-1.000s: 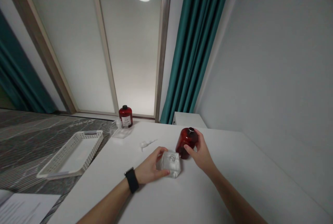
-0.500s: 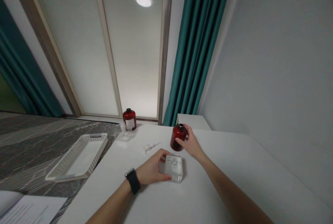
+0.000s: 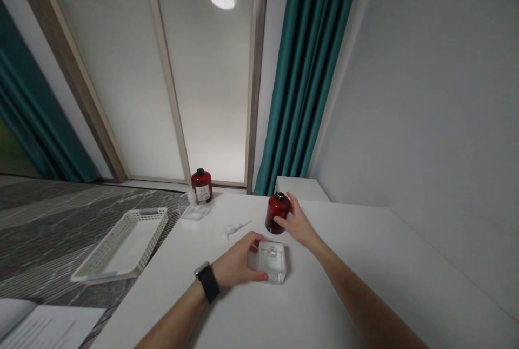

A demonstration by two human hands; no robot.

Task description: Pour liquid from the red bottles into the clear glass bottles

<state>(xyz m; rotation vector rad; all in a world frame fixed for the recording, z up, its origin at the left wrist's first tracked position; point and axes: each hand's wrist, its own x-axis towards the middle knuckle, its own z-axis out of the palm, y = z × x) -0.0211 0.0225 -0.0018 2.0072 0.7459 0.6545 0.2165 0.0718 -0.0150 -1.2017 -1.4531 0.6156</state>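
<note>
The left hand (image 3: 239, 268) is curved around the near and far sides of a clear square container (image 3: 272, 261), thumb at its lower left. The right hand (image 3: 299, 224) grips a red bottle (image 3: 276, 218) from its three o'clock side, thumb across the front.

Taking the clear container as the clock's centre, the red bottle stands at twelve on the white table (image 3: 344, 278). Its long axis is near upright, its neck pointing to twelve. It is deep red, glossy and round-shouldered, with a dark neck that catches a small glint. The container sits flat, with a round form showing in its upper face.

The right fingers partly cover the bottle's side; its contents cannot be made out. The left hand hides the container's nine o'clock edge. A white pump (image 3: 233, 229) lies near ten o'clock, its thin tube pointing to two.

Further out at ten stand a second red bottle (image 3: 201, 186), its label too small to read, and a clear tray (image 3: 195, 212), its outline hard to follow. A white basket (image 3: 156, 232) lies at nine. Between eight and nine, an open book (image 3: 60, 324) is cut off by the frame.
</note>
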